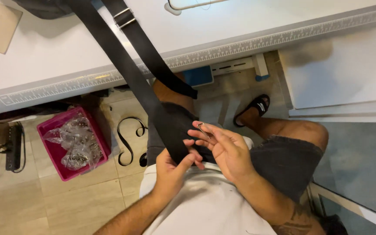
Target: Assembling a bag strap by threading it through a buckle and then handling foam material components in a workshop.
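the white worktable [240, 26] fills the top of the frame, and the long black webbing strap [131, 74] runs off its edge down to my lap at centre. my left hand [170, 167] is closed around the strap's lower end, thumb pressing it flat. my right hand [227, 150] is half open, fingertips pinching a small metal buckle piece [203, 129] just above. if my pinch loosens, i think that piece could drop to the tiled floor near the pink bin [51, 150] at lower left. the strap's hanging weight could also drag it out of my grip.
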